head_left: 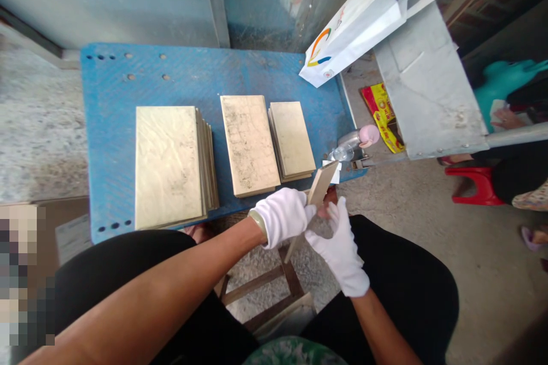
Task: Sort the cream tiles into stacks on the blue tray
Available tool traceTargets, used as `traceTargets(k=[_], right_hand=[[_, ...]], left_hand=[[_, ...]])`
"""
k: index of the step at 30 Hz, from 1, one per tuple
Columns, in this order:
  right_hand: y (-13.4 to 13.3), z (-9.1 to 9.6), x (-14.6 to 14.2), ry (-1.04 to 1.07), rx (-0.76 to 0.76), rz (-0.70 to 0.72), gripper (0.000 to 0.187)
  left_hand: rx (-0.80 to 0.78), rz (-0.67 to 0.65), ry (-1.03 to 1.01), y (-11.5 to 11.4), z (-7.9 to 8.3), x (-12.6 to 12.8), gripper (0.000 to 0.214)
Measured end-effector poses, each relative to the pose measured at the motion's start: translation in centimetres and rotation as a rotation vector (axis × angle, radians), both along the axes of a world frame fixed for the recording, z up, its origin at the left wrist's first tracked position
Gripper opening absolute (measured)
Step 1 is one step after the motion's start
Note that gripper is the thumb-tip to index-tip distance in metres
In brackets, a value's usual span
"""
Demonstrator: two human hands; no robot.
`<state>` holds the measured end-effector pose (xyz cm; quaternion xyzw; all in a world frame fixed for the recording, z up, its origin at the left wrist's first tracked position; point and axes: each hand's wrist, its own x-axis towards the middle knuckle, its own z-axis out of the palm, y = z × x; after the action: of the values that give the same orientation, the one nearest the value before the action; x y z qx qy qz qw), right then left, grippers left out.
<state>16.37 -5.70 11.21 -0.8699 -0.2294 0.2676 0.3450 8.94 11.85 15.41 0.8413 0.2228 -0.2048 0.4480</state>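
Note:
Both my hands wear white gloves and hold one thin brass-coloured plate (pixel 322 181) edge-on, just in front of the blue table's (pixel 111 85) near right edge. My left hand (pixel 285 215) grips its left side. My right hand (pixel 340 245) holds it from below and the right. Three stacks of similar plates lie on the table: a large stack (pixel 169 165) at the left, a middle stack (pixel 249 144), and a smaller stack (pixel 293 138) to the right.
A small clear bottle with a pink cap (pixel 355 142) lies at the table's right edge. A white paper bag (pixel 355 17) hangs above a grey metal box (pixel 428 80). A yellow packet (pixel 383 114), a red stool (pixel 475 185) and another person's legs are at the right.

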Motion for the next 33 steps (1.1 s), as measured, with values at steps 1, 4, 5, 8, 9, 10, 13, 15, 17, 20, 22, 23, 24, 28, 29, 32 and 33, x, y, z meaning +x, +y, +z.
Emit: traceTargets(k=[1,4,5,8,9,10,13,15,17,20,22,23,24,28,29,32,33], right_hand=[[0.2,0.1,-0.3,-0.023,-0.049,0.046,0.114],[1.3,0.8,-0.7,-0.112,-0.193,0.111,0.116],[1.7,1.0,-0.6,-0.141,-0.219,0.117,0.117],[2.7,1.5,0.0,-0.206,-0.244,0.134,0.12],[3.0,1.6,0.3,-0.228,-0.236,0.142,0.12],[3.3,1.6,0.5,-0.249,-0.222,0.152,0.119],[4.2,1.6,0.9,-0.3,-0.161,0.165,0.113],[5.0,1.4,1.3,-0.312,-0.134,0.137,0.112],[6.1,1.0,2.0,-0.293,-0.124,0.127,0.111],[8.4,0.0,3.9,-0.262,-0.151,0.151,0.107],[10.2,-0.7,5.2,-0.291,-0.217,0.16,0.106],[11.2,-1.0,5.8,-0.318,-0.253,0.167,0.107],[12.2,-1.3,6.3,-0.344,-0.286,0.18,0.109],[15.8,-2.4,7.3,-0.394,-0.379,0.236,0.114],[16.6,-2.7,7.3,-0.396,-0.404,0.236,0.114],[18.5,-3.7,7.1,-0.402,-0.474,0.217,0.117],[19.1,-4.1,7.1,-0.403,-0.492,0.209,0.117]], left_hand=[[-0.028,0.032,-0.011,0.2,0.0,0.0,0.036],[-0.024,0.061,-0.044,0.5,-0.1,0.1,0.032],[-0.006,0.046,-0.055,0.6,-0.1,0.1,0.031],[0.006,0.024,-0.098,1.0,-0.1,0.1,0.03],[0.001,0.033,-0.106,1.2,-0.1,0.0,0.031],[0.0,0.047,-0.11,1.4,0.0,0.0,0.032],[0.024,0.06,-0.123,1.8,0.2,0.0,0.029],[0.029,0.085,-0.152,2.0,0.2,0.2,0.025],[0.017,0.177,-0.166,2.2,0.2,0.3,0.028],[-0.025,0.401,-0.085,2.3,0.1,0.3,0.038],[-0.042,0.481,-0.033,2.3,0.0,0.0,0.038],[-0.042,0.491,-0.026,2.2,0.1,-0.2,0.037],[-0.031,0.477,-0.027,2.1,0.2,-0.4,0.038],[0.047,0.342,0.015,1.6,0.8,-1.1,0.043],[0.071,0.301,0.043,1.5,1.0,-1.3,0.044],[0.14,0.166,0.119,1.3,1.3,-1.6,0.048],[0.162,0.129,0.132,1.2,1.3,-1.8,0.049]])
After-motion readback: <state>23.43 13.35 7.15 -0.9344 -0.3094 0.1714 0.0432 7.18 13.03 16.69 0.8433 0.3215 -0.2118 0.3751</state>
